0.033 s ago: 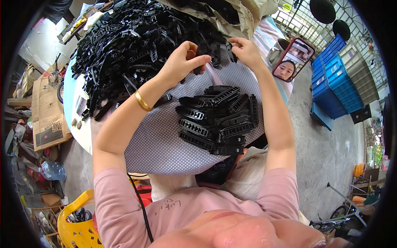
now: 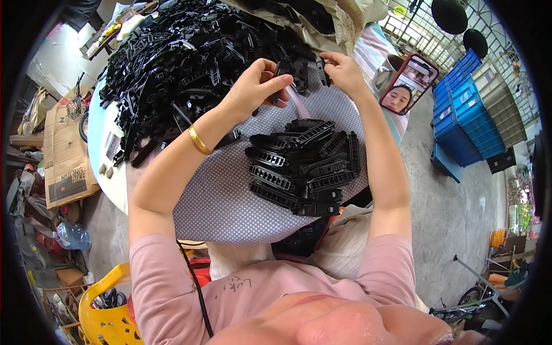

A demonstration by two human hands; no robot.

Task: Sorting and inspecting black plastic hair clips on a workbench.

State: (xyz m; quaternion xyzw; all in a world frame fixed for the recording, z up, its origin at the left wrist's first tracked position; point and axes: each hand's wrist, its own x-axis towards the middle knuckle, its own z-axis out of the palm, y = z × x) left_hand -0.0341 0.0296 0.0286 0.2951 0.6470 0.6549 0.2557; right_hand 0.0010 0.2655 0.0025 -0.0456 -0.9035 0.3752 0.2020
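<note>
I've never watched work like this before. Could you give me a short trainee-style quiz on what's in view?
1. Multiple choice: where is the gold bracelet?
A) On the left forearm
B) On the right forearm
C) On the table

2. True or false: the right hand has a small black part in its fingers.

3. Short answer: which lies nearer the person's body, the big heap of black parts or the smaller pile?

Key:
1. A.
2. True.
3. The smaller pile; the big heap lies farther off, toward the upper left of the picture.
</note>
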